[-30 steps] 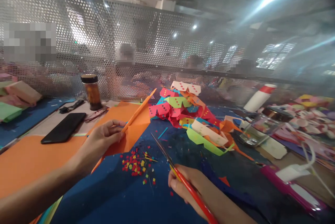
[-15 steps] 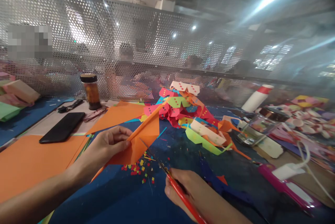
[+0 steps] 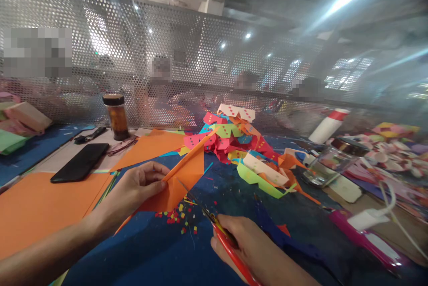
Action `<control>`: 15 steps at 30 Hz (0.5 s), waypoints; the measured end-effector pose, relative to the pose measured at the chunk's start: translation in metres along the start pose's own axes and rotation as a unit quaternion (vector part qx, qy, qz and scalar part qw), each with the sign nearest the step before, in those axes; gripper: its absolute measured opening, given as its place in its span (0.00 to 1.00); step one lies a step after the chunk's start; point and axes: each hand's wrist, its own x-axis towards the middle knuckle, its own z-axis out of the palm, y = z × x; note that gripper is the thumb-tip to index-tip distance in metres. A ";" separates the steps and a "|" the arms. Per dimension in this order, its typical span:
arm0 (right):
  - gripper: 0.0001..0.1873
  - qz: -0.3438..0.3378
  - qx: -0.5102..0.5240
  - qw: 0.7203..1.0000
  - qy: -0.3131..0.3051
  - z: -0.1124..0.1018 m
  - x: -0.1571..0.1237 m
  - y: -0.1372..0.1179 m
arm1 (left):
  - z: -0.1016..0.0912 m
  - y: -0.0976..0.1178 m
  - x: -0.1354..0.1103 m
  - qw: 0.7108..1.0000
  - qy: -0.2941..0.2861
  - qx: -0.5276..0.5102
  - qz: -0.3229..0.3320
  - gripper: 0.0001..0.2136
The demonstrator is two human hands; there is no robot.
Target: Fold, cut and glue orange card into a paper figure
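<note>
My left hand (image 3: 140, 188) pinches a folded orange paper (image 3: 183, 174) and holds it lifted above the blue table. In my right hand (image 3: 247, 246) are red-handled scissors (image 3: 214, 223), gripped by the handles. The blades point up and left, and their tip reaches the lower edge of the orange paper. Small coloured paper bits (image 3: 177, 217) lie scattered on the blue mat (image 3: 160, 250) right under the paper.
A heap of cut coloured paper (image 3: 237, 136) lies mid-table. Orange sheets (image 3: 36, 206), a black phone (image 3: 80, 162) and a dark-lidded jar (image 3: 116, 116) sit at left. A white glue bottle (image 3: 327, 125), a glass jar (image 3: 326, 163) and a pink tool (image 3: 364, 237) are at right. A perforated metal screen (image 3: 187, 63) stands behind, people beyond it.
My left hand lifted the folded orange paper off the sheets and brought it right and nearer. The scissors moved left and up until their tip met the paper.
</note>
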 end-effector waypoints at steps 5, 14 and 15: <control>0.13 -0.002 -0.015 1.000 -0.002 0.000 0.001 0.002 | 0.000 -0.001 0.000 1.000 -0.004 0.001 -0.002 0.15; 0.14 0.008 -0.003 1.000 -0.005 -0.001 -0.001 -0.005 | -0.001 -0.004 0.000 1.000 -0.008 0.004 0.001 0.15; 0.14 0.009 0.001 1.000 -0.003 -0.002 -0.001 -0.006 | -0.001 -0.004 0.000 1.000 -0.008 0.004 0.002 0.16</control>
